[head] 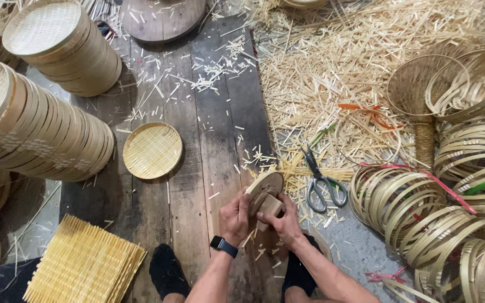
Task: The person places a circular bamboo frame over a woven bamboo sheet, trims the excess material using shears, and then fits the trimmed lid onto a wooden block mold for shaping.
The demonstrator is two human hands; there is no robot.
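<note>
My left hand (pixel 234 216) and my right hand (pixel 283 223) are both closed around a round wooden disc with a block handle (pixel 265 191), held tilted just above the dark plank floor (pixel 197 146). A black watch sits on my left wrist. Grey scissors (pixel 321 182) lie on the floor just right of my hands. A finished round woven bamboo tray (pixel 152 150) rests flat to the left. My two black-socked feet show at the bottom edge.
Leaning stacks of woven trays (pixel 35 129) fill the left. A pile of square woven mats (pixel 82 266) lies at bottom left. Bundles of bamboo hoops (pixel 422 207) crowd the right. Bamboo strips and offcuts (pixel 338 67) cover the upper right floor.
</note>
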